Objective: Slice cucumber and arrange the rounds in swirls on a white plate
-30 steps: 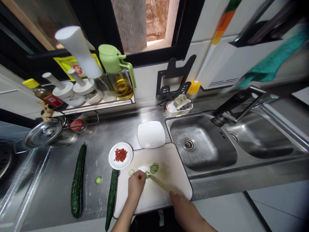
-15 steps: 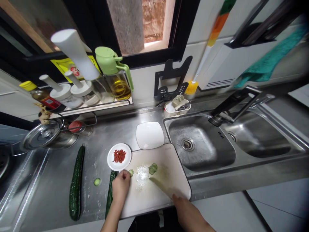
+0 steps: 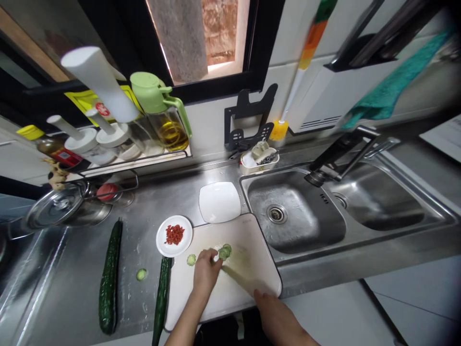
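On the white cutting board (image 3: 252, 240) lies a small cluster of cucumber slices (image 3: 225, 252). My left hand (image 3: 208, 269) touches the left edge of that cluster with thumb and fingertips bent around a small gap. My right hand (image 3: 268, 305) is wrapped round the handle of a knife (image 3: 236, 278), whose blade points left across the board towards the slices. One more slice (image 3: 191, 260) lies alone left of my left hand. A cucumber (image 3: 162, 298) rests along the board's left edge. The white plate of red bits (image 3: 175, 235) overlaps the board's upper left corner.
A whole cucumber (image 3: 110, 278) and a cut end piece (image 3: 141, 274) lie on the steel counter at left. Behind the board is a white square dish (image 3: 219, 202). The double sink (image 3: 298, 211) is at right; a bottle rack (image 3: 137, 162) stands back left.
My left hand has moved right, from the lone slice at the board's left side to the cluster. The lone slice now shows whole. The view has shifted slightly; my right hand keeps its place.
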{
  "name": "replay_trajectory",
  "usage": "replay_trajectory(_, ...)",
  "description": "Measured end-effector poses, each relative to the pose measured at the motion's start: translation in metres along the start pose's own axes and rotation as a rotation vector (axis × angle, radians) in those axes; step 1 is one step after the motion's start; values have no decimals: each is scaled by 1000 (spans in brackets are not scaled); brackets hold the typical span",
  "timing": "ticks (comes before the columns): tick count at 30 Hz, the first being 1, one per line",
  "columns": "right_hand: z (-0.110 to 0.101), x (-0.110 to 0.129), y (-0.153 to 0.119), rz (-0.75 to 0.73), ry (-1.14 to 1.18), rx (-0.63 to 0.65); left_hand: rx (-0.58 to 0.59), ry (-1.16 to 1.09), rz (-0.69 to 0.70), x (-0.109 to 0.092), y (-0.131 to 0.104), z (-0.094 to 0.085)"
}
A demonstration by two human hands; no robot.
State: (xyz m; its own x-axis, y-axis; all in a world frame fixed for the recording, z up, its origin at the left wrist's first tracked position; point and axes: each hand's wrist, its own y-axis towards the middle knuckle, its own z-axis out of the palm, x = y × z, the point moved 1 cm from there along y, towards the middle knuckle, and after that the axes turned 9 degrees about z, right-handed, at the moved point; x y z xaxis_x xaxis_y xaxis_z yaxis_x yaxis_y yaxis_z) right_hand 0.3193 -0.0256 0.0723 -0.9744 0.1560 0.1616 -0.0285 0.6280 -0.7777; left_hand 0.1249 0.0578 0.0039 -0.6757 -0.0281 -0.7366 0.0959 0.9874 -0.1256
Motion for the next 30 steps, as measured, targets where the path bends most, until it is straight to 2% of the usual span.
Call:
replay_trajectory(5,-1,0,-1,0,35,-4,10,0,-43,-1,2,6)
replay_trajectory(11,-10,5,-4,31,22,4,1,-41,-22,-4,3,6)
replay_trajectory(17,-6,2,-2,27,37,-10,23,-156,-63,-6,1,7)
replay_trajectory(21,-5,1,-1,10,15,-19,-10,-175,-113,2,-2,4)
replay_trajectory(26,-12,0,-2,-18,-3,11,-14,-92,-220,17,-10,-7)
replay_trajectory(30,-18,4,-5,-66,-40,31,-4,-83,-255,19,-13,-11)
